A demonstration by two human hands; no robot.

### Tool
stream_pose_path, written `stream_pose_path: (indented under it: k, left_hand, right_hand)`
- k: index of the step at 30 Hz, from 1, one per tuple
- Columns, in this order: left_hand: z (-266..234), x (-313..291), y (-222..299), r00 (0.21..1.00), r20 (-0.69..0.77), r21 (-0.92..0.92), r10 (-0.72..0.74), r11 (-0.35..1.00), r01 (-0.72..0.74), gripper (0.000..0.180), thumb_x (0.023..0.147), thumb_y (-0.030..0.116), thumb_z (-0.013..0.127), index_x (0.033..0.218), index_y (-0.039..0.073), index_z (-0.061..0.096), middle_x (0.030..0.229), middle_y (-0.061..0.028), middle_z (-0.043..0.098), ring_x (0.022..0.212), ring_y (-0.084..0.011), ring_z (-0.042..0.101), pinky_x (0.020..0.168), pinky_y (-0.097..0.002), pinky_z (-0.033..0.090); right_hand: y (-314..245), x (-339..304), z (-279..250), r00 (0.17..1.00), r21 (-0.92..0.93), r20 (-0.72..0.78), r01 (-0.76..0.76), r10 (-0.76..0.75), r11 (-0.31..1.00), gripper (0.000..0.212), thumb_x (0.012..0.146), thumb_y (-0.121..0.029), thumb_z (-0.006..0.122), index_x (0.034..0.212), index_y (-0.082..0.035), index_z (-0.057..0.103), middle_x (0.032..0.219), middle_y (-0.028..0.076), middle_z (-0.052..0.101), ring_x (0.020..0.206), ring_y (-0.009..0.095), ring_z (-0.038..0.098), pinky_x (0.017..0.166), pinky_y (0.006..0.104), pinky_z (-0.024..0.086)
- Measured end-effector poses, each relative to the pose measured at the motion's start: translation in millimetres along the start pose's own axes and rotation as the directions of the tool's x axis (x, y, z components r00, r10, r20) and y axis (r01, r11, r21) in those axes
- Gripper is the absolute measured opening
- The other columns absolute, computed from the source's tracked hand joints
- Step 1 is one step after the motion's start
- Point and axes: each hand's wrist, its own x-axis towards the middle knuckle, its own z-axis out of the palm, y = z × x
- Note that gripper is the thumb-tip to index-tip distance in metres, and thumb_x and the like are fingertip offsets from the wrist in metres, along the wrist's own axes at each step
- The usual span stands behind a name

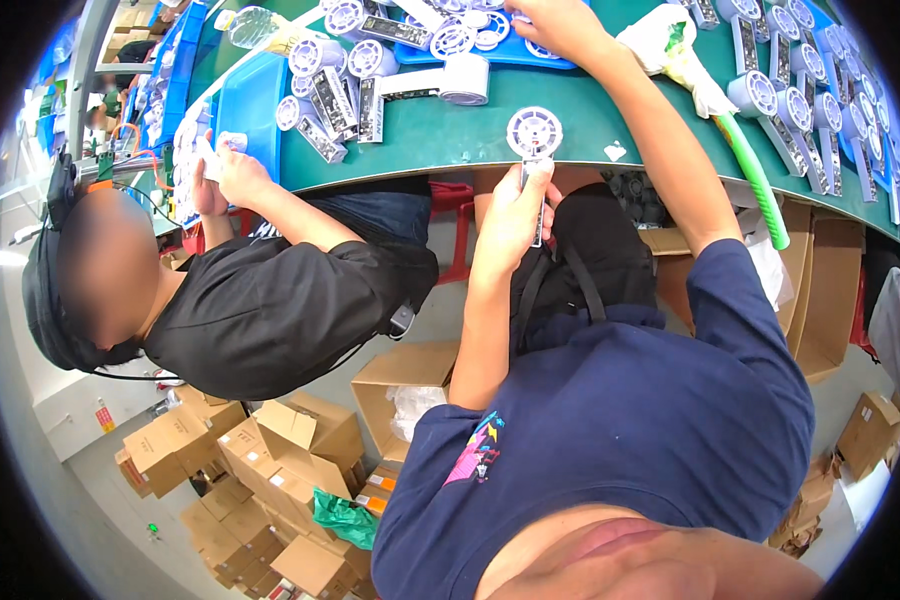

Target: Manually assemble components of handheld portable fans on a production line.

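green bench (440, 140), blue tray (540, 55) of, seemingly, fans (455, 38)

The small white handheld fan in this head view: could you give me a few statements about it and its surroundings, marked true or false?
1. The left hand holds the small white handheld fan by its handle. True.
2. The right hand rests in the person's lap. False: it reaches out over the green table, at the blue tray.
3. The table is bare. False: many similar white fans lie on it.
4. Brown cardboard boxes stand on the floor. True.
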Motion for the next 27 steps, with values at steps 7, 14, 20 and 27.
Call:
stream_pose_path:
  k: [7,14,20,27]
  left_hand:
    - [5,-2,-5,1.000,-0.008,-0.051,0.016,0.999,-0.016,0.042,0.102,0.041,0.057,0.116,0.002,0.056,0.082,-0.0057,0.061,0.056,-0.0098,0.056,0.047,-0.0246,0.046]
    - [1,-9,-16,0.995,-0.031,-0.174,0.097,0.980,-0.101,0.040,0.103,0.040,0.054,0.111,0.001,0.058,0.079,-0.0048,0.062,0.055,-0.0101,0.059,0.047,-0.0247,0.048]
    - [19,-14,-5,0.984,-0.086,0.027,0.158,0.987,-0.157,0.038,0.102,0.039,0.055,0.092,0.002,0.057,0.072,-0.0031,0.059,0.053,-0.0073,0.054,0.046,-0.0233,0.044]
    - [38,-15,3,0.950,-0.098,0.204,0.298,0.940,-0.274,0.037,0.102,0.036,0.056,0.093,0.000,0.057,0.070,-0.0051,0.059,0.053,-0.0107,0.056,0.049,-0.0279,0.045]
  right_hand:
    - [38,-8,14,0.949,-0.315,0.254,-0.102,0.188,0.944,0.018,0.089,-0.010,0.055,0.100,0.000,0.064,0.109,0.025,0.063,0.101,0.040,0.063,0.082,0.0469,0.051]
    - [-110,5,-89,0.830,0.464,0.333,-0.557,0.447,0.688,0.024,0.099,-0.020,0.061,0.115,-0.004,0.065,0.085,0.002,0.062,0.067,0.008,0.057,0.059,0.0241,0.046]
    - [-156,-45,-104,0.823,0.350,0.337,-0.561,0.458,0.750,0.016,0.095,-0.008,0.066,0.109,-0.001,0.067,0.088,-0.001,0.056,0.066,0.004,0.047,0.057,0.0197,0.039]
    - [-184,-62,-120,0.820,0.234,0.099,-0.570,0.563,0.788,0.023,0.090,-0.008,0.069,0.113,-0.003,0.070,0.096,0.005,0.058,0.071,0.010,0.054,0.065,0.0241,0.046]
